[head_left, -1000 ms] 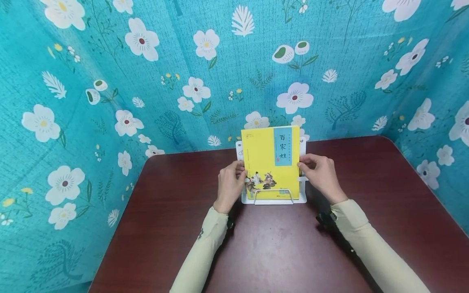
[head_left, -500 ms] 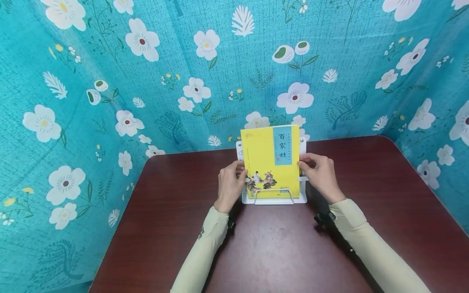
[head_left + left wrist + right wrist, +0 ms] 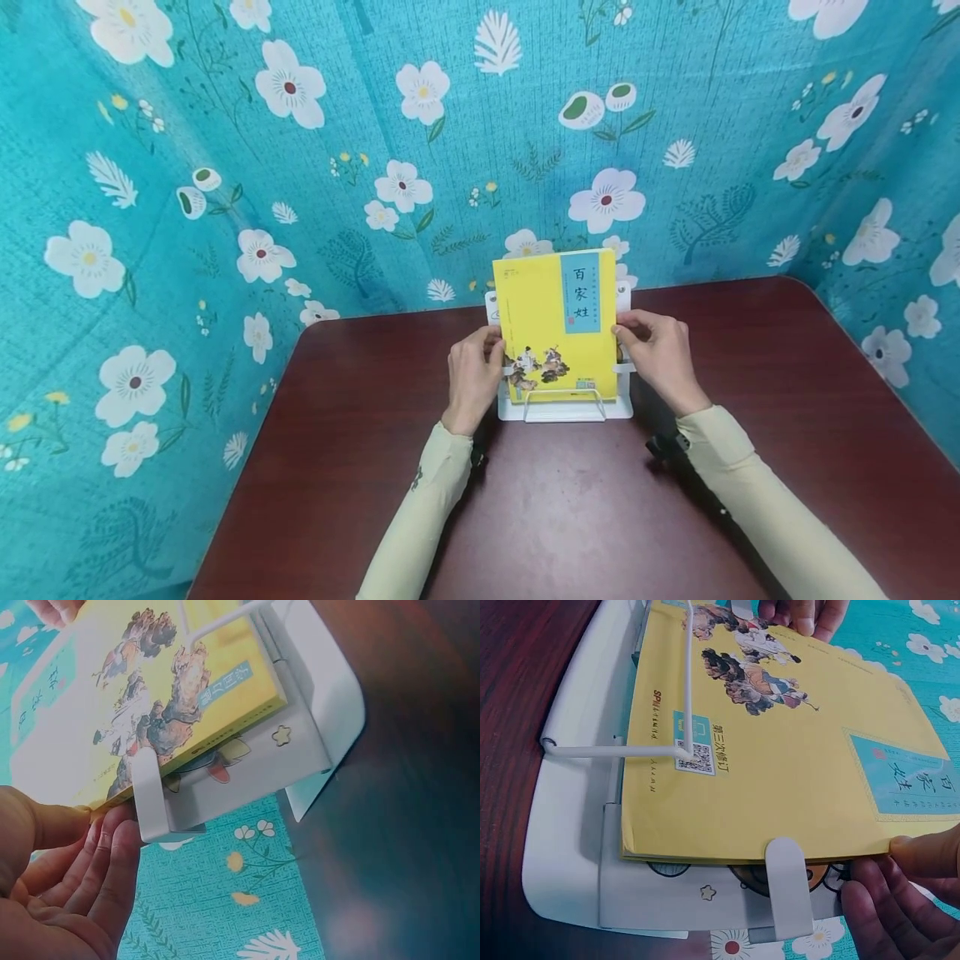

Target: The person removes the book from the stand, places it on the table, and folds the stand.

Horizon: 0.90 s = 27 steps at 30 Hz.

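A yellow book (image 3: 555,325) with a blue title panel stands upright, leaning on a white book stand (image 3: 624,407). My left hand (image 3: 474,375) pinches the book's left edge, thumb in front and fingers behind, as the left wrist view shows. My right hand (image 3: 660,354) pinches the right edge in the same way, just above the stand's white side clip (image 3: 787,885). Another side clip (image 3: 150,791) laps over the book's left edge. A white wire bar (image 3: 688,690) crosses in front of the book's lower part. The book's bottom edge shows a little above the stand's base.
The stand sits on a dark reddish-brown table (image 3: 360,467), towards its far edge. Behind and to both sides hangs a turquoise flowered curtain (image 3: 465,125). The stand's back plate bears cartoon prints, mostly hidden by the book.
The book has risen slightly against the stand, its lower edge now farther above the base. Both hands have kept their hold and moved up a little with it.
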{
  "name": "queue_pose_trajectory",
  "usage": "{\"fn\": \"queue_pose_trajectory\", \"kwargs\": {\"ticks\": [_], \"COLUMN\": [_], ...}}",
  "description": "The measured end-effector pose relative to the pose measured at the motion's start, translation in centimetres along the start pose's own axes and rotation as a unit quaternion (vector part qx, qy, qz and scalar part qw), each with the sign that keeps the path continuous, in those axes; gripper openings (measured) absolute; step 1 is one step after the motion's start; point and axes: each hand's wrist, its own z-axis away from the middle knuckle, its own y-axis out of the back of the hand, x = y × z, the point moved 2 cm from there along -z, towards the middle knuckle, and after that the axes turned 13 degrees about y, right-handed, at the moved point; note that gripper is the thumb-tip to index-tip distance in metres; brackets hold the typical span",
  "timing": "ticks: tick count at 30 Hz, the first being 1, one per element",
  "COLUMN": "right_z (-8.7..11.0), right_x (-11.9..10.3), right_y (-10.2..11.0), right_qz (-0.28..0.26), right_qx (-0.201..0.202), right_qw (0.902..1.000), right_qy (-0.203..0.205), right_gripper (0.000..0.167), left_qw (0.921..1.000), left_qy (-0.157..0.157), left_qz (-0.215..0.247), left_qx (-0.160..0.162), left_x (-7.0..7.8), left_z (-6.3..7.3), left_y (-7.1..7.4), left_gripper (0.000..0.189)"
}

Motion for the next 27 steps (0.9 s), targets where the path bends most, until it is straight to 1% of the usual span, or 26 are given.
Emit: {"fn": "queue_pose_trajectory", "kwargs": {"ticks": [5, 8, 15, 22, 27], "right_z": [-0.4, -0.5, -0.6, -1.2, -1.8], "right_x": [-0.2, -0.3, -0.5, -0.8, -0.8], "right_y": [0.1, 0.2, 0.2, 0.4, 0.4], "right_qz": [0.003, 0.009, 0.013, 0.007, 0.002], "right_qx": [0.012, 0.016, 0.02, 0.034, 0.035], "right_qw": [0.9999, 0.9998, 0.9997, 0.9993, 0.9993], "right_qy": [0.006, 0.01, 0.001, 0.01, 0.011], "right_gripper": [0.024, 0.023, 0.024, 0.025, 0.025], "left_qw": [0.9999, 0.9999, 0.9998, 0.9994, 0.9991], "left_qy": [-0.003, -0.001, 0.009, -0.003, -0.011], "left_qz": [0.009, 0.012, 0.019, 0.032, 0.032], "left_qx": [0.009, 0.008, 0.006, 0.014, 0.025], "left_x": [0.2, 0.3, 0.6, 0.9, 1.1], "left_z": [-0.4, -0.5, -0.5, -1.0, -1.3], "left_y": [0.1, 0.1, 0.2, 0.4, 0.6], "left_gripper": [0.018, 0.019, 0.023, 0.022, 0.021]}}
